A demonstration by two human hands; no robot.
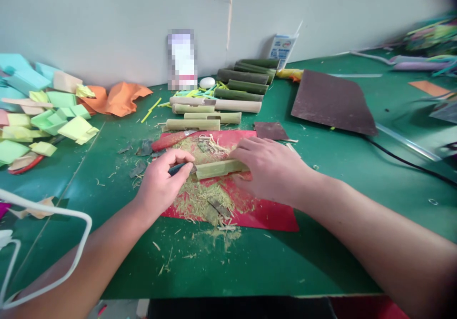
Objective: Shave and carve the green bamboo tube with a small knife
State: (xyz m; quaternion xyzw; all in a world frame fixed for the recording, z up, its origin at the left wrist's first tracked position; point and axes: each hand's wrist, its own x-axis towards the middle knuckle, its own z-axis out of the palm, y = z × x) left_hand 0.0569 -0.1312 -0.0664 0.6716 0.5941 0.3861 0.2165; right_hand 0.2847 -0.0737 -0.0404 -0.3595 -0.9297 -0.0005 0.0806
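Note:
My left hand (167,176) pinches a small dark piece (175,169), which looks like folded sandpaper, against the left end of a bamboo tube (217,168). Fingers of my right hand (266,164) wrap the right end of that pale green tube, which lies level. Beneath both hands is a red sheet (274,219) strewn with bamboo shavings (203,197) and a dark scrap. A red-handled knife (171,140) rests just behind the tube.
More bamboo tubes (223,105) line up behind, some pale, some dark green. A phone (182,59) and a drink carton (282,50) lean at the wall. Brown sheets (333,102) lie right, folded paper pieces (53,102) left. A white bent frame (84,233) crosses near my left forearm.

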